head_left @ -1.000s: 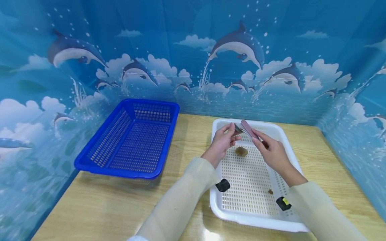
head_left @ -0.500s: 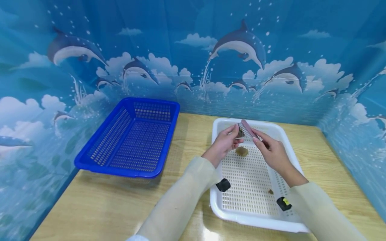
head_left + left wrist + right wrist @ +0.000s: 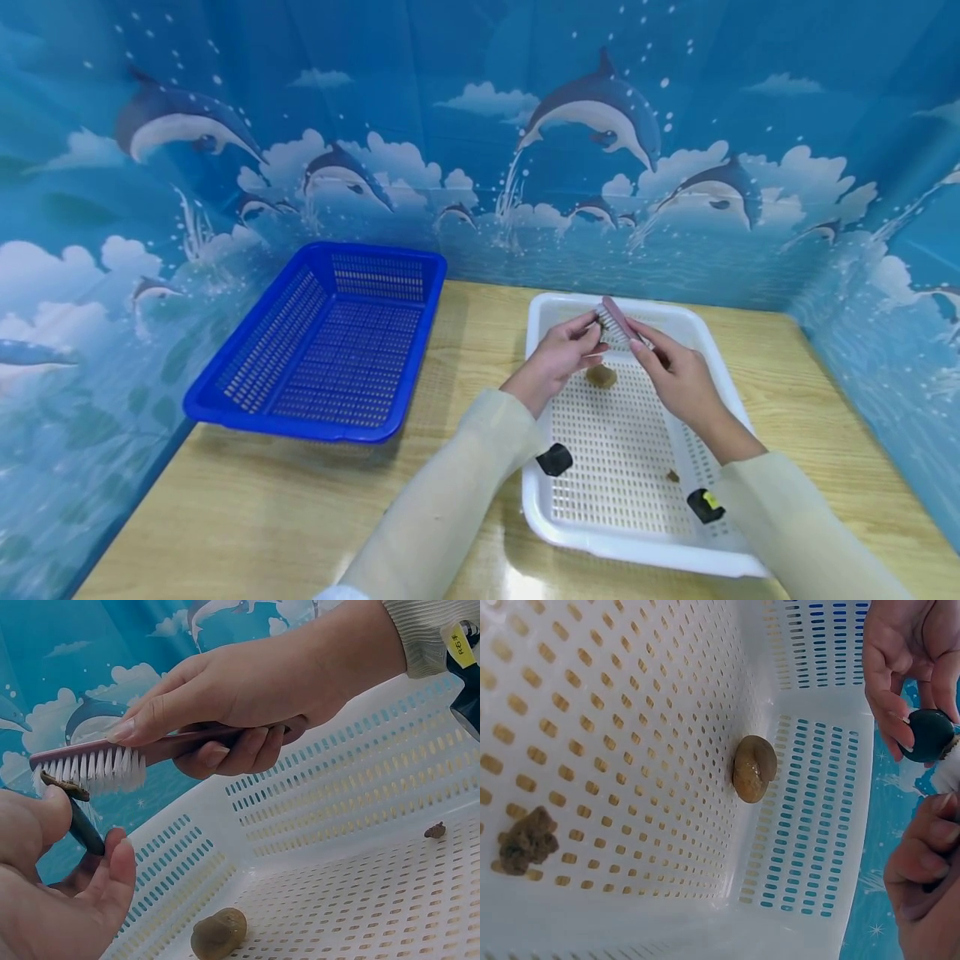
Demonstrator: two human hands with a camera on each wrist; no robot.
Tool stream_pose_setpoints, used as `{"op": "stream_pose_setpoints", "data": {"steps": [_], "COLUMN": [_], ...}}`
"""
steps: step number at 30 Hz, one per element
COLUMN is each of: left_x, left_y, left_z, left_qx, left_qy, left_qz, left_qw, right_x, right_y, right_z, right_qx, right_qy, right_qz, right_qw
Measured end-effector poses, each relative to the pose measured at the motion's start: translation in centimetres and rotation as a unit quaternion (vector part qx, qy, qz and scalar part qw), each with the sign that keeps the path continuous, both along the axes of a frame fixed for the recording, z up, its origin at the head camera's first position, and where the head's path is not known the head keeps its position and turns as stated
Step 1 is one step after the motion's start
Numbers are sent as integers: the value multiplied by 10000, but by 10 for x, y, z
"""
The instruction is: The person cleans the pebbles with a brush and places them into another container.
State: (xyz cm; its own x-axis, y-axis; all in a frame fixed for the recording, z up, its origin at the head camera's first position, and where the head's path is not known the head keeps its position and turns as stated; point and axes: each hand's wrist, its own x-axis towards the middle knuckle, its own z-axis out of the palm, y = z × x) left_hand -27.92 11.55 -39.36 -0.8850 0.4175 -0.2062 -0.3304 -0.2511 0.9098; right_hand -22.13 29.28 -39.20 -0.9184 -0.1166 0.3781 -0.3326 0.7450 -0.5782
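Observation:
Over the far end of the white basket (image 3: pixel 637 554), my left hand (image 3: pixel 558 354) pinches a small dark green, smooth, rounded piece (image 3: pixel 86 825) with a rough brown edge (image 3: pixel 66 786). Its kind I cannot tell. My right hand (image 3: pixel 684 383) grips the handle of a dusky pink brush (image 3: pixel 619 317), forefinger or thumb along its top. In the left wrist view the white bristles (image 3: pixel 112 771) point down and meet the brown edge. In the right wrist view the dark green piece (image 3: pixel 928 736) shows its round face, while the brush is mostly cut off at the frame's side.
Inside the white basket lie a tan, rounded, shell-like piece (image 3: pixel 754 769) near the far wall and a small rough brown lump (image 3: pixel 528 841) nearer the front. A blue basket (image 3: pixel 300 429) stands to the left on the wooden table (image 3: pixel 247 517). A dolphin-print cloth (image 3: pixel 480 142) hangs behind.
The left fingers have turned the dark green piece, which now hides mostly behind them in the head view. The brush has shifted slightly against it. The baskets and the pieces inside have stayed put.

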Motion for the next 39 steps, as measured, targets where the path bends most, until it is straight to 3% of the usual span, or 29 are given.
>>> {"op": "stream_pose_setpoints", "data": {"steps": [7, 23, 39], "left_x": [-2, -1, -1], "left_y": [-1, -3, -3], "left_z": [-1, -1, -1], "left_qx": [-229, -262, -340], "left_qy": [10, 68, 11], "left_qz": [49, 199, 416], "left_qw": [9997, 9994, 9986], "right_x": [0, 0, 2], "right_y": [0, -1, -1], "right_z": [1, 0, -1], "right_qx": [-11, 115, -103], "right_qy": [-210, -389, -105], "right_qz": [-64, -257, 209], "right_qw": [9998, 9988, 9997]}}
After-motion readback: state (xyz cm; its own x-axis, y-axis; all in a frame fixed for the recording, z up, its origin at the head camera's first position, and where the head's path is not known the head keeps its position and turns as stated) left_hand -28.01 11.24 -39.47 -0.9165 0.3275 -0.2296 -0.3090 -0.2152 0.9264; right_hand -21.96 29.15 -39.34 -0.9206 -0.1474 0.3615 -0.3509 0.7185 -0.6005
